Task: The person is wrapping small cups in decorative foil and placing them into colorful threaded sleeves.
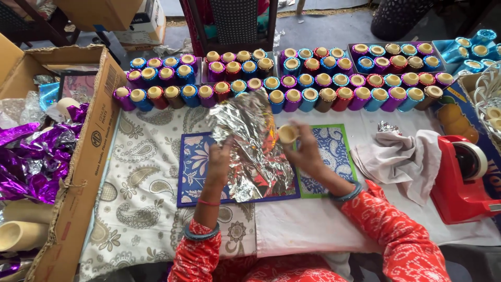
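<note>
My right hand [305, 151] holds a small bare cream tube [287, 133] by its end, over the right edge of a crinkled silver foil sheet [253, 149]. My left hand [219, 162] presses flat on the foil's left side. The foil lies across a blue patterned mat [193, 167] and a green-edged mat [334, 151] on the cloth-covered table [141, 198]. Behind the foil stand rows of foil-wrapped tubes [292, 78] in blue, purple, red and brown.
An open cardboard box [83, 156] at the left holds purple foil and bare cream tubes. A grey cloth [402, 156] and a red tape dispenser [464, 177] lie to the right. Blue wrapped tubes [469, 52] and a white basket [488, 94] are at the far right.
</note>
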